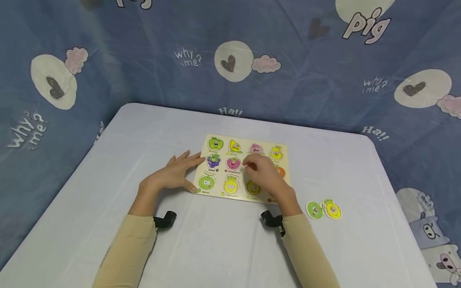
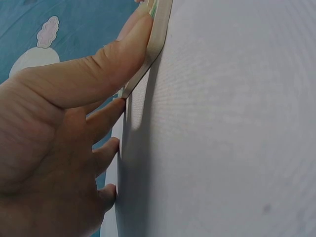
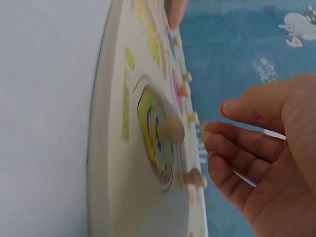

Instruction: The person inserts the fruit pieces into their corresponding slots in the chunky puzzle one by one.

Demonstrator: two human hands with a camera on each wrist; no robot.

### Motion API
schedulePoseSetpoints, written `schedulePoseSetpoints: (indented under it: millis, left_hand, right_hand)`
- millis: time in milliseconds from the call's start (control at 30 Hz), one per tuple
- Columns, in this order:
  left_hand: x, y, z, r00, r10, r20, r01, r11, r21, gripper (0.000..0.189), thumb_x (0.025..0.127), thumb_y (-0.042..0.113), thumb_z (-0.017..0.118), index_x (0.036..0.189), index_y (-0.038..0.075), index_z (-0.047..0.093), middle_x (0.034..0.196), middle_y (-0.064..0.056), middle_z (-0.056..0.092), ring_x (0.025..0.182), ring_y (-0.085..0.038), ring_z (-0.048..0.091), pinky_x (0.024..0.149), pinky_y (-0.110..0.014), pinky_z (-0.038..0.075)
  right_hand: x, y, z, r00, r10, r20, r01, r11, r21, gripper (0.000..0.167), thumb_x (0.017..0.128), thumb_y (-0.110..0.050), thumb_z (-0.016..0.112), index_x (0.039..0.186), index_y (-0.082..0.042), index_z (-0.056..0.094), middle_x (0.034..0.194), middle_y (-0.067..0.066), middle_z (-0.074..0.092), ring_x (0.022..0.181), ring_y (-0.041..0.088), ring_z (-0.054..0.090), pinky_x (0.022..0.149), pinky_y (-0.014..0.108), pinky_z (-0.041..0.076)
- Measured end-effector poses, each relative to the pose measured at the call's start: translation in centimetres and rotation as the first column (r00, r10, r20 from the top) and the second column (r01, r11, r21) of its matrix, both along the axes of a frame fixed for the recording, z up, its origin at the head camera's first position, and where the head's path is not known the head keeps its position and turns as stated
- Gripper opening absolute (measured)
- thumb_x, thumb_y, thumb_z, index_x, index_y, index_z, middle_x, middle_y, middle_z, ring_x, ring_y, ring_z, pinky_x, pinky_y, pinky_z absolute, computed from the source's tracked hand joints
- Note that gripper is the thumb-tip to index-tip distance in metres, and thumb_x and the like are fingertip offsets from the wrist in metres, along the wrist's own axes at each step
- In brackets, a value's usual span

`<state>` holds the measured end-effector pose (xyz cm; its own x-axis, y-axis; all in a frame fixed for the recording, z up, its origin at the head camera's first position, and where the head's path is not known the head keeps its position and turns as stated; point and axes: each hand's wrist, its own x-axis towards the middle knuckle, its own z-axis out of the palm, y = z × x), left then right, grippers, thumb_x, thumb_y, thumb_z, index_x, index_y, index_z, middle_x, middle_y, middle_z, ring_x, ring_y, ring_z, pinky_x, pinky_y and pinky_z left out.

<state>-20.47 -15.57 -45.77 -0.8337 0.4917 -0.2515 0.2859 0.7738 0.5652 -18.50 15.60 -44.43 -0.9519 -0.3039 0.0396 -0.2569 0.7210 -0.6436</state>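
Note:
A pale wooden fruit puzzle board (image 1: 222, 171) lies flat on the table. My left hand (image 1: 172, 173) steadies its left side, the thumb (image 2: 103, 69) at the near corner and the fingers spread along the edge. Over the board's right half hovers my right hand (image 1: 265, 175), fingers bent loosely with nothing between them and the thumb apart. Below it is the lemon piece (image 1: 253, 188), its wooden knob (image 3: 172, 129) sticking up. The strawberry piece (image 1: 233, 163) sits left of the right fingertips. Melon (image 1: 206, 183) and pineapple (image 1: 231, 185) spots show printed faces without knobs.
A round green melon piece (image 1: 312, 213) and a yellow pineapple piece (image 1: 332, 209) lie side by side on the white tablecloth (image 1: 360, 248), right of the board. Behind the table hangs a blue printed curtain (image 1: 151, 72).

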Motion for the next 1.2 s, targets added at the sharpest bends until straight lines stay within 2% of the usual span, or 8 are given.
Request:
schedulePoseSetpoints:
  millis: [433,567,733,1000,1200]
  left_hand:
    - [0.0,-0.1,0.0,1.0,0.007,-0.002,-0.007,1.0,-0.011,0.113,0.062,0.036,0.091,0.157,0.024,0.031,0.168,-0.004,0.018,0.156,-0.038,-0.001,0.122,-0.066,-0.005]
    - [-0.1,-0.2,0.1,1.0,0.004,-0.005,-0.004,1.0,-0.008,0.113,0.063,0.035,0.091,0.157,0.023,0.03,0.168,-0.004,0.018,0.156,-0.038,-0.001,0.122,-0.067,-0.004]
    - [-0.1,-0.1,0.0,1.0,-0.003,0.001,0.003,1.0,0.001,0.113,0.063,0.035,0.091,0.157,0.022,0.03,0.168,-0.005,0.018,0.156,-0.039,-0.001,0.122,-0.067,-0.005]
    - [0.0,-0.1,0.1,1.0,0.002,0.002,-0.002,1.0,0.002,0.113,0.063,0.035,0.091,0.158,0.023,0.029,0.168,-0.005,0.017,0.156,-0.039,-0.001,0.122,-0.067,-0.005]
    - [0.1,-0.1,0.2,1.0,0.005,0.002,-0.005,1.0,-0.002,0.113,0.064,0.034,0.091,0.157,0.024,0.03,0.168,-0.004,0.018,0.156,-0.039,-0.001,0.122,-0.066,-0.005]
  right_hand:
    - [0.7,2.4,-0.4,0.998,-0.056,0.022,0.056,0.998,0.003,0.015,0.093,-0.014,0.06,0.103,-0.012,0.071,0.1,0.001,0.068,0.089,0.02,0.058,0.084,0.034,0.052]
    - [1.0,3.1,-0.5,0.996,-0.083,0.036,0.082,0.996,0.025,0.016,0.093,-0.015,0.06,0.104,-0.014,0.071,0.102,0.0,0.068,0.091,0.02,0.058,0.087,0.035,0.053]
    - [1.6,4.6,-0.1,0.994,-0.099,0.054,0.095,0.993,0.068,0.017,0.093,-0.014,0.06,0.106,-0.013,0.071,0.102,0.002,0.069,0.091,0.02,0.059,0.086,0.036,0.052]
    - [2.4,6.7,1.0,0.985,-0.108,0.133,0.095,0.99,0.105,0.015,0.094,-0.017,0.065,0.106,-0.011,0.071,0.096,0.004,0.068,0.088,0.02,0.058,0.079,0.033,0.051]
    - [2.7,8.6,0.8,0.97,-0.164,0.182,0.145,0.983,0.112,0.017,0.093,-0.016,0.06,0.106,-0.013,0.071,0.099,0.005,0.068,0.09,0.021,0.058,0.078,0.032,0.05]
